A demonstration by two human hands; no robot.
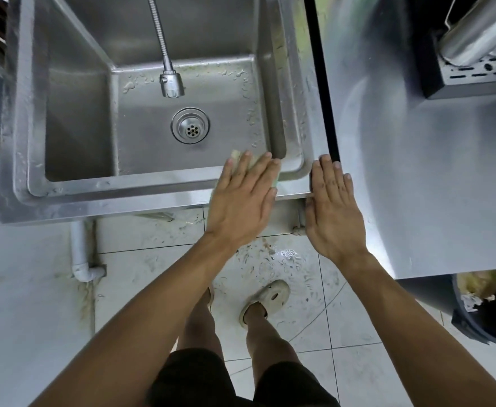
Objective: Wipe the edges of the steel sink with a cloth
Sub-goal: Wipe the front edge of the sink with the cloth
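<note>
A working kitchen's wash-up area, commercial by the look of it — a deep steel sink (pixel 158 113) on a stand with a flexible spray faucet (pixel 169 74), a steel worktop (pixel 435 171) flush beside its right edge, a perforated steel rack (pixel 476 74) at the worktop's far corner, wet white floor tiles (pixel 299 289) below, and a bin (pixel 487 312) of scraps.

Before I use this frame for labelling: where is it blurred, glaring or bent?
Head view: the steel counter at right is smeared and washed out by glare; the sink, the left hand on the cloth and the right hand are fairly sharp; wide-angle bending curves floor lines.
</note>
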